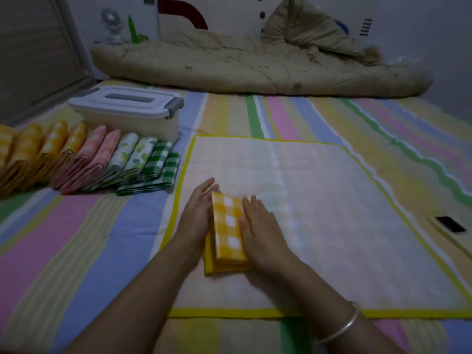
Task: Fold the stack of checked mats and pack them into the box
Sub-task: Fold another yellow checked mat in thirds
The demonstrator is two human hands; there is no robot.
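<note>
Left hand [198, 213] and right hand [263, 233] are both flat, fingers straight, gripping nothing, just pressing the folded yellow checked mat [228, 226] from either side on the spread-out mat [319, 200], probably squaring its creases before it joins the folded row [102, 162] beside the lidded box [127, 111].

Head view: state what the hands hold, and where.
Nothing gripped: left hand and right hand press flat on long sides of the folded yellow checked cloth mat.
</note>
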